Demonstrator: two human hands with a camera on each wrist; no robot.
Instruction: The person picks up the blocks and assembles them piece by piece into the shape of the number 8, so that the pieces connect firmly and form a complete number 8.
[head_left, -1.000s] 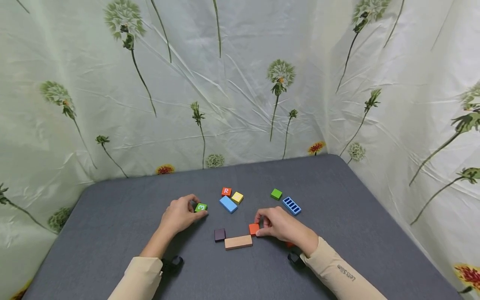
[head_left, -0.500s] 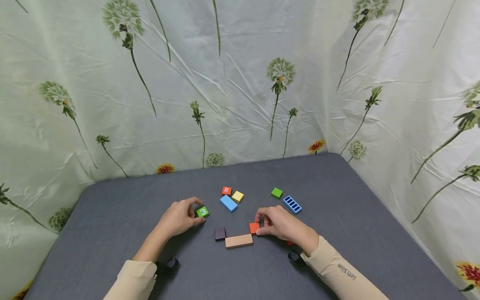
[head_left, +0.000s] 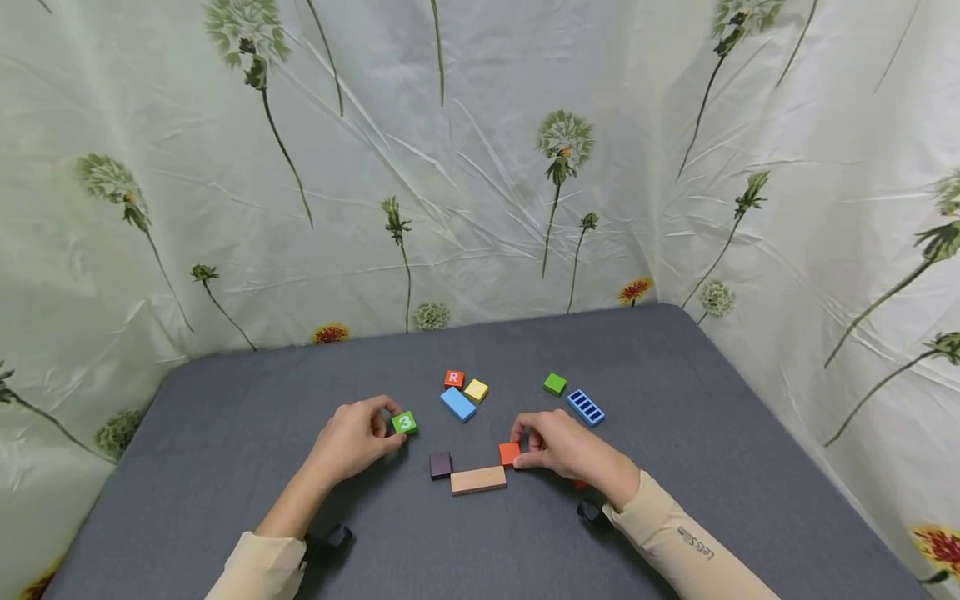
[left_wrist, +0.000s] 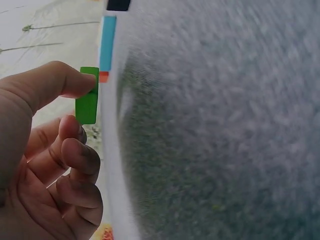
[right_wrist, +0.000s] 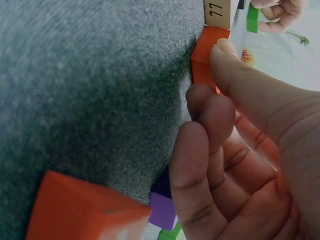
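My left hand (head_left: 357, 435) pinches a green block marked 3 (head_left: 404, 422) between thumb and fingers, left of the other blocks. In the left wrist view, this green block (left_wrist: 86, 107) shows edge-on, held off the table. My right hand (head_left: 558, 446) holds an orange-red block (head_left: 509, 454) by its right side. That block meets the right end of a tan wooden bar (head_left: 478, 480), whose side carries a printed 77 in the right wrist view. At the bar's left end lies a dark purple block (head_left: 441, 466).
Behind the bar lie a red R block (head_left: 453, 378), a yellow block (head_left: 476, 390) and a blue block (head_left: 457, 405). Farther right are a green block (head_left: 555, 384) and a blue block with dark stripes (head_left: 585, 407). Another orange block (right_wrist: 82, 210) sits beneath my right wrist.
The green 3 block has shifted slightly toward me and turned so that its 3 reads upright. My left forearm has swung a little left. The right hand keeps its place on the orange-red block.
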